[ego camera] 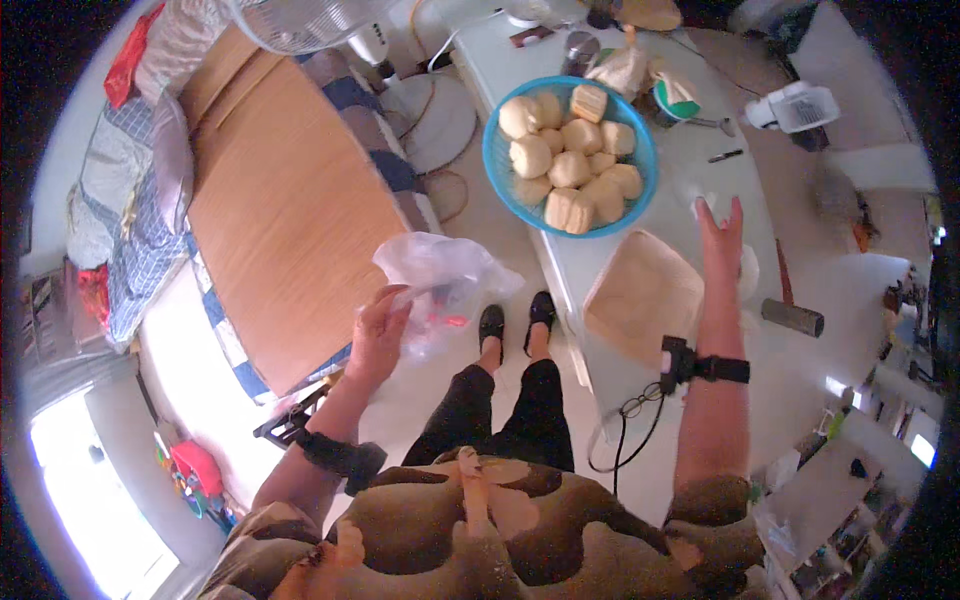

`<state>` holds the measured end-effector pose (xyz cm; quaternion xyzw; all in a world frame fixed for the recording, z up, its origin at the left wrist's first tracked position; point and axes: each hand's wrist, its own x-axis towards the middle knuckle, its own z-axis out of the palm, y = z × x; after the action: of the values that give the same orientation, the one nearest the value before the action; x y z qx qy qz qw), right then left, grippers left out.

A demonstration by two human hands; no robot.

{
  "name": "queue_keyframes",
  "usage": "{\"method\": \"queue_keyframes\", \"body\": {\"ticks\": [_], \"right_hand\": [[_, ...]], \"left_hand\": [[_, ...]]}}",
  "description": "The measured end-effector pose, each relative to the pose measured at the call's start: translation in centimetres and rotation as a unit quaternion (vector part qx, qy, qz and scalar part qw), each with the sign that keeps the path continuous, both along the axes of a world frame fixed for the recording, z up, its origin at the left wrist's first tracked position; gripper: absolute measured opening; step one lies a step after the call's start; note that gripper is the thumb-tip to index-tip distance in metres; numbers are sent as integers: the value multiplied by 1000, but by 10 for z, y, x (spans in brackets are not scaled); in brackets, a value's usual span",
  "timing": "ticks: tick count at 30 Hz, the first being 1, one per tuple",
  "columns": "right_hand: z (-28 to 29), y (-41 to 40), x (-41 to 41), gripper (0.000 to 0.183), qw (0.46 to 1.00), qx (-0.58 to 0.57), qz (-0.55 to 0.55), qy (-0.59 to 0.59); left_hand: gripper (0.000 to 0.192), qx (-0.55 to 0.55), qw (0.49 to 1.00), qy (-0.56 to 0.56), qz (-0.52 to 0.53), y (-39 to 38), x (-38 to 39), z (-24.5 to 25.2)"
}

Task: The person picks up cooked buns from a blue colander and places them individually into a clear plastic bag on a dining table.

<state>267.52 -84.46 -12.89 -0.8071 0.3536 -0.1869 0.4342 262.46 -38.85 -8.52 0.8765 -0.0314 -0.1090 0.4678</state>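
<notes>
My left hand [380, 330] pinches the edge of a translucent plastic bag [442, 274], which hangs over the floor and shows red marks low on its side. Out over the table [679, 195], my right hand [720, 223] has its thumb and a finger spread; a small whitish scrap lies close to the tips. To its left stands a blue plastic basket [495, 187] heaped with pale steamed buns [570, 169]. A beige rectangular tray or mat [643, 292] lies on the table, between the basket and my body.
A small dark pen-like object [724, 156] and a green-rimmed container [675, 101] sit farther along the table. Left of me is a wooden board [292, 202] on a bed. A white fan [367, 45] stands beyond it. A cable [637, 450] hangs from my right wrist strap.
</notes>
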Motion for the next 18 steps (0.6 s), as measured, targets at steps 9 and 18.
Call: {"method": "queue_keyframes", "body": {"ticks": [9,18], "right_hand": [[-49,152,-67,67,897,105,420,90],[83,28,-102,27,934,292,137,155]], "left_hand": [[29,-262,927,266,13,-50,-6,65],[35,-257,929,125,-233,-97,5,46]]}}
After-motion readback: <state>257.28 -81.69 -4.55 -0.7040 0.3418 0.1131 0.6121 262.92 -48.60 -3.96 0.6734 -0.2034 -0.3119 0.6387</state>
